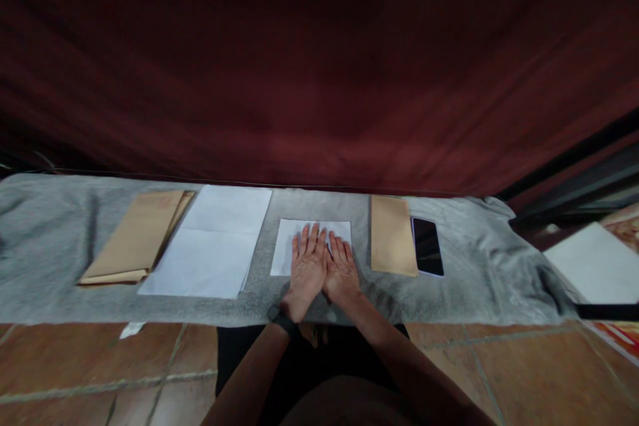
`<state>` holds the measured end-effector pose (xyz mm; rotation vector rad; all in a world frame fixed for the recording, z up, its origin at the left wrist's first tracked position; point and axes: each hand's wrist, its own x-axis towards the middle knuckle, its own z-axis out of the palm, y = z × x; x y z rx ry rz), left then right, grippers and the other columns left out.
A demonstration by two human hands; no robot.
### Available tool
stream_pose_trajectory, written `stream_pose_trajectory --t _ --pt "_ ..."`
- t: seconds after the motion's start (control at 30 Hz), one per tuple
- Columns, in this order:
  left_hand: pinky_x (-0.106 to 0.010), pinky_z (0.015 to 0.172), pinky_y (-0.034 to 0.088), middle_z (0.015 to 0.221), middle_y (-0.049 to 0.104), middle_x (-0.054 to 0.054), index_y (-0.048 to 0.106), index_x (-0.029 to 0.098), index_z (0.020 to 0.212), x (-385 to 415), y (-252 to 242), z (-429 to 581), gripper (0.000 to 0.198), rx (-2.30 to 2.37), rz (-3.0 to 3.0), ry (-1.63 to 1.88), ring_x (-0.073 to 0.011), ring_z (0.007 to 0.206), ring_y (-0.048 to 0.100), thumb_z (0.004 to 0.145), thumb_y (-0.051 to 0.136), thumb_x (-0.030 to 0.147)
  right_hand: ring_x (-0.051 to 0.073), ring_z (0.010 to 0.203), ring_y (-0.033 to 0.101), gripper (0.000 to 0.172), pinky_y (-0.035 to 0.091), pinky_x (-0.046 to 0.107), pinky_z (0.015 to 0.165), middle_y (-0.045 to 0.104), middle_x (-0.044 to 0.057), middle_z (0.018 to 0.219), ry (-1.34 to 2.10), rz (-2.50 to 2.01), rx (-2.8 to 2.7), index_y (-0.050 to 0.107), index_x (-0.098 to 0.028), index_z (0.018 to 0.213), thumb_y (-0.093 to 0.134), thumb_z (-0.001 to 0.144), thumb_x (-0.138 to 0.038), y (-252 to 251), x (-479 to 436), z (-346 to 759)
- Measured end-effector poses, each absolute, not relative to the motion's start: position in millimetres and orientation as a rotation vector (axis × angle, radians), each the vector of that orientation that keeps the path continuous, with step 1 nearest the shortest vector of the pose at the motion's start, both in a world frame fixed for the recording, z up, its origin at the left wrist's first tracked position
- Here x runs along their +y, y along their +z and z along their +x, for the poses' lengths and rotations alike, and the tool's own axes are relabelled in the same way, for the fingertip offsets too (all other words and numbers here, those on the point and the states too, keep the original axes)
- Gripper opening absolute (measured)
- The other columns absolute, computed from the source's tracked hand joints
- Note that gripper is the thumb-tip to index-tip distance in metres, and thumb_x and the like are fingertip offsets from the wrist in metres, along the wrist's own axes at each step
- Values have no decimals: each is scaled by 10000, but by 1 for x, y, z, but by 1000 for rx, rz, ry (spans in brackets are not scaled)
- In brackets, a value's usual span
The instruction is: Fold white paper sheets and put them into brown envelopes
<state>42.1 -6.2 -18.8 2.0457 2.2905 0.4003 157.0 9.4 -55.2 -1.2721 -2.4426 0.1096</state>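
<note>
A white sheet of paper, smaller than the sheets to its left and seemingly folded, lies on the grey cloth in front of me. Both palms rest flat on it, side by side and touching. My left hand, with a dark watch at the wrist, has its fingers stretched out and slightly spread. Its inner edge overlaps my right hand, whose fingers also lie extended, pointing away from me. Much of the paper's middle and near edge is hidden under the hands.
Left lie larger white sheets with a crease across, then a stack of brown envelopes. Right lie a brown envelope and a phone. Grey cloth covers the narrow surface. A dark red curtain hangs behind.
</note>
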Motion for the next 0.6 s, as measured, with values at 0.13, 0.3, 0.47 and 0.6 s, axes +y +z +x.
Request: stream_pose_trajectory --t 0.13,0.3,0.47,0.6 --pt "-501 1258 236 1624 374 -117 412 149 1540 -4 -30 32 542 2242 2070 417 -263 1544 253 1029 339 312 309 1507 313 503 288 538 1197 370 179 1613 98 -1265 -2420 473 -123 1507 457 1010 -196 -56 8 157" --pt "-509 1257 222 1633 358 -108 386 179 1554 -8 -36 15 543 2343 2018 439 -261 1547 241 1029 339 311 264 1465 401 474 316 481 1200 452 136 1574 194 -1356 -2363 494 -154 1499 378 1054 -269 -47 17 155" --pt "-502 1266 182 1647 330 -119 371 153 1560 -10 -35 13 560 2311 2040 402 -271 1555 209 1010 337 250 221 1465 404 510 321 413 1210 491 138 1545 346 -1304 -2408 500 -91 1485 258 1077 -276 -33 41 131" --pt "-471 1278 157 1654 305 -137 359 87 1560 -10 -38 12 596 2296 2056 300 -274 1559 190 969 331 150 219 1507 328 514 245 420 1249 425 118 1592 376 -1227 -2504 453 -97 1519 293 1081 -313 -33 50 108"
